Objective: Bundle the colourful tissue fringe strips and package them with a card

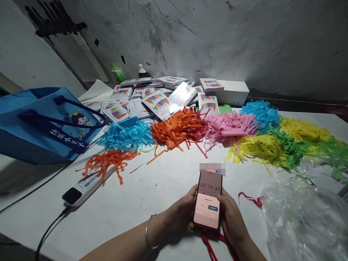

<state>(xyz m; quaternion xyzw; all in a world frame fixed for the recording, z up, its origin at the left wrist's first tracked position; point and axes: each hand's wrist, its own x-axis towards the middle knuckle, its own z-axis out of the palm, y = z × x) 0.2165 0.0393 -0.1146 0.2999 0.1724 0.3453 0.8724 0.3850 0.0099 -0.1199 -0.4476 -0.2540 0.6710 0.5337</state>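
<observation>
A smartphone (208,203) is held upright between my two hands above the white table, its lit screen facing me and showing a timer. My left hand (182,208) grips its left edge, with a silver bangle (149,232) on the wrist. My right hand (232,214) wraps the right edge, its thumb over the screen. A red cord (209,248) hangs from the phone's lower end. Beyond the phone lie bunches of cut tissue-paper fringe: orange (176,128), pink (231,127), blue (127,132) and yellow (261,148).
A blue bag (51,123) stands at the left. Near it a white power strip (87,188) lies with a black cable. Printed flat packs (157,103) are piled at the back beside a white box (232,92). Clear plastic bags (304,221) lie at the right.
</observation>
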